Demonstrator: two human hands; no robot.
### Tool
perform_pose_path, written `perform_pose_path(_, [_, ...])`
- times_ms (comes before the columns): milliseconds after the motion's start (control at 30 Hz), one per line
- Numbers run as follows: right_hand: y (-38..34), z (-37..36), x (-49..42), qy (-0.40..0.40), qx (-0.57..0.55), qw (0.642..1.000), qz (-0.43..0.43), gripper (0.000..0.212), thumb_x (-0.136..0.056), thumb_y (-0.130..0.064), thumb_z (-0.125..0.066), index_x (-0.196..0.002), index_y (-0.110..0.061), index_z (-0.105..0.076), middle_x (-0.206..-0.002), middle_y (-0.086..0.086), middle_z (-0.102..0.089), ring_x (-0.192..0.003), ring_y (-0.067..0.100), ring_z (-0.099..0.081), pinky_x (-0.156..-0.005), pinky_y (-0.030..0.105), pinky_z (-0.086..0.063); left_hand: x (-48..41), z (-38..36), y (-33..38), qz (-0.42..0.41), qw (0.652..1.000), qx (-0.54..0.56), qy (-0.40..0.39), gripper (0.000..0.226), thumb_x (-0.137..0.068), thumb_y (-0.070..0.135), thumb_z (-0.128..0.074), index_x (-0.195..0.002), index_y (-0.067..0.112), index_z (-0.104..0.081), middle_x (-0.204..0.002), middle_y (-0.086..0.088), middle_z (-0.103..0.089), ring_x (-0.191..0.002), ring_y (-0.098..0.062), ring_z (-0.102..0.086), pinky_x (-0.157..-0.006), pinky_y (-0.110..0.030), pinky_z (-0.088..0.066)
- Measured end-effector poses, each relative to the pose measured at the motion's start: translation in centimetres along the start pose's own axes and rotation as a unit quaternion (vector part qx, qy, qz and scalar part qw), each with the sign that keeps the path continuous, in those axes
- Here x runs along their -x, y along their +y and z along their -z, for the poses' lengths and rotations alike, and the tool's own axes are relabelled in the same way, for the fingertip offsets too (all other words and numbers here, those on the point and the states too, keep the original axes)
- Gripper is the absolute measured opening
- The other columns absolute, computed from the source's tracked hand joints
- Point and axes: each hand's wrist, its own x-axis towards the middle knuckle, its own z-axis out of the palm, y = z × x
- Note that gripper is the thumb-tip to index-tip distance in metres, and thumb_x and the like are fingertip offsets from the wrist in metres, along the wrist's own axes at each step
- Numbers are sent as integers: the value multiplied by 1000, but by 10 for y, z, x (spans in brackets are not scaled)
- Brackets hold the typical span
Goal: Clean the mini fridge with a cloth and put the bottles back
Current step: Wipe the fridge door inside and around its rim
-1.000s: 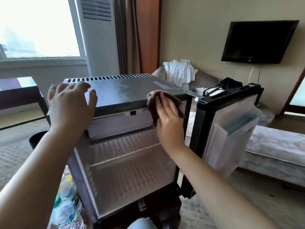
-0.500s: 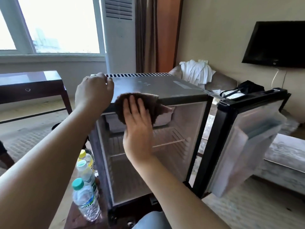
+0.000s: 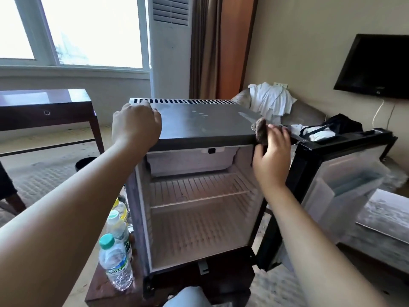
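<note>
cloth (image 3: 260, 132) mostly hidden behind right hand (image 3: 272, 157); left hand (image 3: 136, 127) hides its own fingertips; rear bottles (image 3: 117, 226) partly masked by front bottle (image 3: 115, 263); label unreadable; TV (image 3: 376, 67) cropped at right edge

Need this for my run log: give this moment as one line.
left hand: rests on mini fridge top | right hand: presses cloth on top front right corner | door: open | bottles: outside, beside fridge
</note>
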Motion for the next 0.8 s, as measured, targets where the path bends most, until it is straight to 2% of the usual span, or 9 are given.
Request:
perform_pose_path(67, [-22,-2,7,-12,4,1000,11,44,-84,-6,-47,-127,-2,-57,-130,13,-58,-135,38,-37,-114,48,-28,1,-1,1,1,1000,-1,6,35,-99,23,-32,-101,-1,-58,-95,-25,-63,-98,-38,-54,-76,-41,-37])
perform_pose_path(200, [-98,-8,37,-115,-17,982,150,50,-87,-10,-56,-137,-11,-51,-138,9,-53,-136,34,-36,-116,52,-22,0,1,2,11,999,38,8,32,-99,20,-34,-102,-2,-57,-96,-27,-62,-98,-39,-54,-79,-43,-43])
perform_pose_path(300, [-140,-18,55,-126,-38,974,182,48,-89,-17,-41,-134,-11,-55,-134,11,-56,-132,37,-40,-116,48,-19,2,3,3,6,998,48,28,31,-98,18,-35,-101,-2,-58,-96,-28,-62,-97,-40,-55,-80,-45,-44])
perform_pose_path(333, [-141,-20,57,-121,-42,974,184,48,-88,-18,-40,-133,-12,-56,-132,11,-57,-130,37,-42,-116,47,-20,2,4,3,8,998,50,32,31,-98,18,-35,-101,-2,-58,-96,-28,-62,-97,-40,-55,-80,-45,-44])
perform_pose_path(467, [-120,-26,49,-87,-49,969,227,43,-87,-11,-61,-130,-14,-59,-128,9,-60,-125,33,-48,-113,44,-28,4,7,8,14,998,36,39,32,-99,20,-35,-101,-3,-58,-95,-28,-62,-96,-40,-56,-79,-43,-43])
perform_pose_path(600, [-117,-31,48,-61,-79,966,241,40,-88,-14,-53,-127,-14,-61,-125,7,-62,-122,30,-50,-113,43,-29,4,7,9,23,999,30,37,32,-98,21,-35,-101,-1,-59,-94,-25,-63,-95,-38,-57,-77,-42,-44])
perform_pose_path(700, [-110,-34,47,-43,-105,961,253,41,-86,-11,-55,-127,-14,-62,-125,6,-63,-121,29,-50,-112,44,-31,4,7,8,32,999,28,29,32,-98,20,-35,-100,0,-59,-96,-24,-64,-96,-37,-57,-76,-39,-41])
perform_pose_path(800, [-98,-32,41,-46,-123,947,293,43,-87,-9,-56,-129,-14,-61,-130,5,-61,-123,28,-50,-111,44,-32,3,9,5,35,996,79,15,30,-97,20,-37,-92,2,-60,-89,-19,-65,-80,-32,-57,-67,-33,-37])
